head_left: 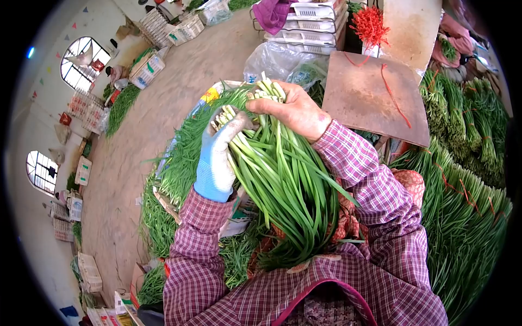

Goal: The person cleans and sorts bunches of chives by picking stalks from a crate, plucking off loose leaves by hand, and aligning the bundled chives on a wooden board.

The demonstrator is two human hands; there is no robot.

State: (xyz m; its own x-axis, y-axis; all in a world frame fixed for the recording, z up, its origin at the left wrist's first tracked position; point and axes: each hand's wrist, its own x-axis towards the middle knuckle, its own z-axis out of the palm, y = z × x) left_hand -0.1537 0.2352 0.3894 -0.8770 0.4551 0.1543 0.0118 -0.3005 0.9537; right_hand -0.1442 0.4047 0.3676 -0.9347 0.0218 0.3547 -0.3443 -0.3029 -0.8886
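Note:
My left hand, in a blue and white glove, is closed around the pale stem ends of some garlic chives. My bare right hand grips another portion by its white ends, thumb across the stems. The two portions sit side by side, and their long green leaves hang together toward my lap. Just beyond my left hand lies a heap of loose garlic chives. Part of the left fingers is hidden behind the stems.
A brown board with red ties on it stands to the right, near a bunch of red ties. Tied chive bundles fill the right side. White crates and a plastic bag are ahead.

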